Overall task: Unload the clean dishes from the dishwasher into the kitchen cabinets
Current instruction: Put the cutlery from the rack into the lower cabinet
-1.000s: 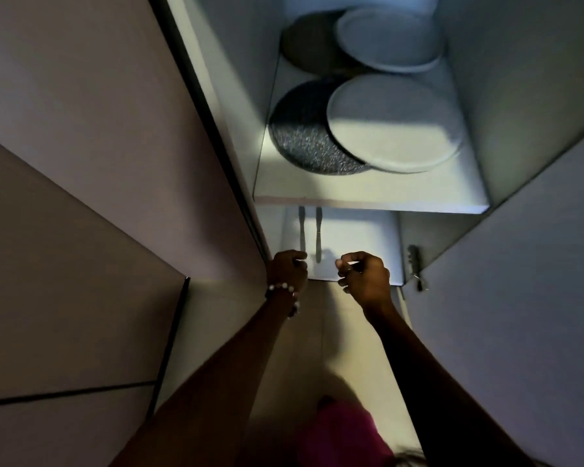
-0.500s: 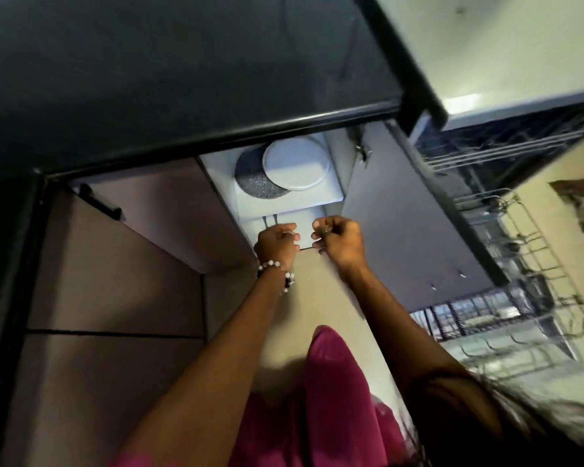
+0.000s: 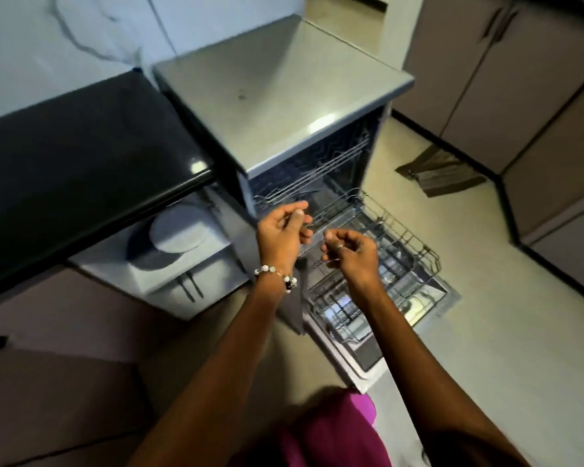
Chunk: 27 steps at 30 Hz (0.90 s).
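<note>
Hovering over dishwasher [image 3: 284, 106] — both hands [image 3: 282, 230] loosely curled

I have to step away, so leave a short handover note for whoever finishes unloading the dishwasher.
Left hand and right hand: both loosely curled, holding nothing, above the pulled-out lower rack.
Plates are on the open cabinet's upper shelf; two utensils lie on the shelf below.
Dishwasher door is down.
Left: the lower rack looks nearly empty; check both racks, blur hides small items.
</note>
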Each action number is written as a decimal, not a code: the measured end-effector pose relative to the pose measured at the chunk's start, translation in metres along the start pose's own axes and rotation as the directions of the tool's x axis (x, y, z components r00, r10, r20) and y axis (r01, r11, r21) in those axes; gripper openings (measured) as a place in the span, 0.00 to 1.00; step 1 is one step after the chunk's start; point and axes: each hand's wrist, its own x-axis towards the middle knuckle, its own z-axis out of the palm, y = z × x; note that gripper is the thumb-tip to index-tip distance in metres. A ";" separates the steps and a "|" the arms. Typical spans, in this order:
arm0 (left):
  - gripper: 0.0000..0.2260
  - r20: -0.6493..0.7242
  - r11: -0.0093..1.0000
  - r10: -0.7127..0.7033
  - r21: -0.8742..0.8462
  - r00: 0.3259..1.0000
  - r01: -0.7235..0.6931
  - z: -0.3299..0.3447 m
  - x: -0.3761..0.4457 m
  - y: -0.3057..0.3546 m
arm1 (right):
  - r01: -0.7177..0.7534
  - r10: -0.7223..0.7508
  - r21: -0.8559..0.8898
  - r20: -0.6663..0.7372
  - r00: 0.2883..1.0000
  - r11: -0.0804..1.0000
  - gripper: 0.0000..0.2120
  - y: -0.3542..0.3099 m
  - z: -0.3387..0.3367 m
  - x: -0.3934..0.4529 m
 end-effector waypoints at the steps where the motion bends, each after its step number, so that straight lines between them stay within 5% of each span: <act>1: 0.08 0.053 1.000 -0.008 0.019 0.999 0.007 0.026 0.000 -0.004 | -0.020 0.020 0.004 -0.040 0.999 1.000 0.05 0.000 -0.023 0.008; 7: 0.07 0.229 0.943 -0.222 0.297 0.948 0.149 0.144 -0.003 -0.082 | -0.165 0.163 0.010 -0.221 0.962 0.986 0.06 0.043 -0.152 0.054; 12: 0.16 0.166 0.760 -0.338 0.629 0.927 0.164 0.170 0.035 -0.215 | -0.313 0.307 0.031 -0.307 0.901 0.949 0.09 0.103 -0.219 0.091; 16: 0.05 0.078 0.620 -0.454 0.743 0.887 0.252 0.176 0.070 -0.320 | -0.401 0.380 0.015 -0.354 0.855 0.916 0.11 0.165 -0.245 0.131; 27: 0.08 0.238 0.289 -0.538 0.953 0.809 -0.088 0.222 0.136 -0.481 | -0.567 0.497 -0.089 -0.384 0.778 0.819 0.12 0.352 -0.254 0.258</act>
